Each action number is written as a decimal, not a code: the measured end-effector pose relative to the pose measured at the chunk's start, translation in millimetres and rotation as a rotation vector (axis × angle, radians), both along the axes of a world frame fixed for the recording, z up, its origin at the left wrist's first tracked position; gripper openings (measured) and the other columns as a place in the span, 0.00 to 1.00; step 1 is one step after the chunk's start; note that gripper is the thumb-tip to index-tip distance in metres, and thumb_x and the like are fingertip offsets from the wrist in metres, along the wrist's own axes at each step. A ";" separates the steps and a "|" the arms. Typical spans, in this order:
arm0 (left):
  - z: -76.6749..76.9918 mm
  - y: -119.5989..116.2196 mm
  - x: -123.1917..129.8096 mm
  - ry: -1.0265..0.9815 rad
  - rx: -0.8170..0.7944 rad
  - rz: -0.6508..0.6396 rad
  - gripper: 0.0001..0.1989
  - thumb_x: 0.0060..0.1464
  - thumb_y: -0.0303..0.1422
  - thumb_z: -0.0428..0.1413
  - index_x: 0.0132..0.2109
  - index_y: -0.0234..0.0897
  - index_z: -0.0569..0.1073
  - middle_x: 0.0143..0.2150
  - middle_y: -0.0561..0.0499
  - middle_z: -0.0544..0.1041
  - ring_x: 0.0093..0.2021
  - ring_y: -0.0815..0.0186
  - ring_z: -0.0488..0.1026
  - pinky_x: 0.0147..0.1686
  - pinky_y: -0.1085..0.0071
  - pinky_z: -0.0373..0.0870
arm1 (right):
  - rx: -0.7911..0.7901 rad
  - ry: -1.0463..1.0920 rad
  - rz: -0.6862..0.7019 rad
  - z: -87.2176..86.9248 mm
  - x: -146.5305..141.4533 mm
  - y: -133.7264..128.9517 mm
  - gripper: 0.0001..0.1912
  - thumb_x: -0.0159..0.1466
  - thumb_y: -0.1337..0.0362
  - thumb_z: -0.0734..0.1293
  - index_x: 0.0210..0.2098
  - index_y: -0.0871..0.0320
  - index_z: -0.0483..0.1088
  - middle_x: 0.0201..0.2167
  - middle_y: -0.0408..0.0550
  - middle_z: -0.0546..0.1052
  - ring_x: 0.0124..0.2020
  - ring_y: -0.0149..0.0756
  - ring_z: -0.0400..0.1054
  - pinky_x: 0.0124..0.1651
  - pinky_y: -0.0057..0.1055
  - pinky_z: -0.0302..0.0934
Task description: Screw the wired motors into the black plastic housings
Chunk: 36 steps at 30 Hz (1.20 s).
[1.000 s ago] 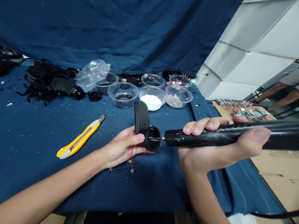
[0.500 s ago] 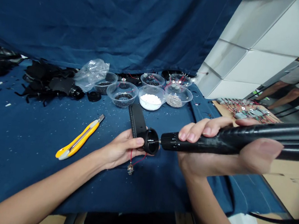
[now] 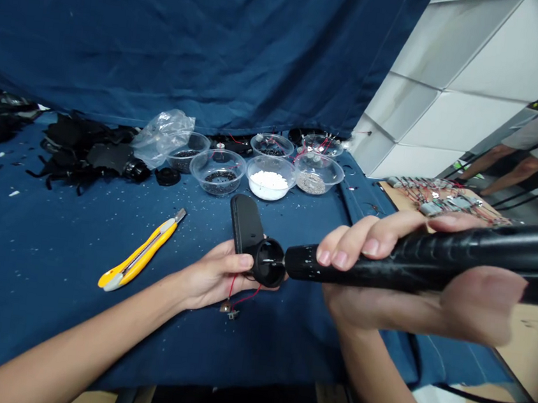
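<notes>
My left hand (image 3: 221,270) grips a black plastic housing (image 3: 246,225) with a flat long body and a round open cup at its near end. Thin red wires with a small metal part (image 3: 232,313) dangle beneath it. Wrapped in the fingers of my right hand (image 3: 364,256) is a black electric screwdriver (image 3: 305,262), held level. Its bit reaches into the side of the round cup; where the tip ends inside is hard to make out. To the left of my hands a yellow utility knife (image 3: 141,253) lies on the blue cloth.
Several clear plastic bowls stand at the back, among them one of white pieces (image 3: 270,182) and one of dark screws (image 3: 217,177). Black parts (image 3: 96,151) are heaped at the back left. Wired parts (image 3: 442,197) lie on cardboard at right. A person's legs (image 3: 518,157) show beyond.
The screwdriver's front end sits slightly lower and farther left, and the housing has turned a little. The dangling metal part has swung. Both hands keep their hold.
</notes>
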<state>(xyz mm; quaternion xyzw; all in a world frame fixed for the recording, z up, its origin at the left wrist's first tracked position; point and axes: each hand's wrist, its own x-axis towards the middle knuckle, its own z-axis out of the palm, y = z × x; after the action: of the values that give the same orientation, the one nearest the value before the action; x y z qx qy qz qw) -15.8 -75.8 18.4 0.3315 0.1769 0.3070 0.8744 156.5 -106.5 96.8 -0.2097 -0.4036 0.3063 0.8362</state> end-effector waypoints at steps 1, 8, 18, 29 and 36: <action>2.6 0.2 -0.8 0.028 0.015 0.001 0.23 0.50 0.33 0.64 0.52 0.28 0.70 0.46 0.38 0.77 0.47 0.53 0.75 0.50 0.57 0.70 | -0.003 -0.009 -0.014 3.0 2.6 -0.7 0.10 0.62 0.52 0.61 0.37 0.52 0.61 0.20 0.35 0.66 0.13 0.31 0.61 0.16 0.32 0.61; 25.6 32.3 -1.8 0.971 0.708 0.155 0.37 0.44 0.42 0.66 0.58 0.39 0.60 0.44 0.43 0.73 0.43 0.53 0.72 0.45 0.58 0.67 | -0.050 0.239 -0.282 19.0 30.8 23.7 0.20 0.67 0.52 0.48 0.29 0.56 0.61 0.20 0.39 0.57 0.15 0.25 0.55 0.14 0.23 0.52; 31.2 98.9 -9.1 1.310 1.268 0.413 0.26 0.50 0.49 0.59 0.50 0.34 0.71 0.48 0.37 0.72 0.49 0.49 0.68 0.51 0.60 0.58 | -0.271 0.438 -0.318 -13.2 50.9 37.2 0.14 0.61 0.53 0.59 0.27 0.56 0.61 0.20 0.40 0.58 0.19 0.26 0.54 0.17 0.23 0.57; 29.8 232.4 -26.9 1.708 1.165 -0.290 0.03 0.40 0.26 0.61 0.27 0.31 0.78 0.24 0.49 0.74 0.28 0.65 0.66 0.33 0.72 0.57 | -0.390 0.393 -0.346 -25.7 48.6 48.6 0.14 0.63 0.51 0.59 0.31 0.56 0.58 0.20 0.37 0.58 0.18 0.26 0.55 0.19 0.24 0.58; 32.3 229.6 -24.1 1.741 1.184 -0.343 0.05 0.39 0.30 0.61 0.26 0.31 0.77 0.21 0.52 0.71 0.26 0.66 0.64 0.31 0.73 0.57 | -0.391 0.421 -0.339 -29.6 49.8 52.8 0.14 0.63 0.52 0.60 0.32 0.56 0.57 0.19 0.36 0.60 0.18 0.27 0.58 0.19 0.25 0.60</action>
<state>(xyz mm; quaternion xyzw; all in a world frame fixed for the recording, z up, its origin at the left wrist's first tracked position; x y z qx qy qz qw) -39.9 153.8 50.7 0.8294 0.5145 -0.1256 0.1778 206.3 -53.6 67.2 -0.3625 -0.1149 0.2711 0.8843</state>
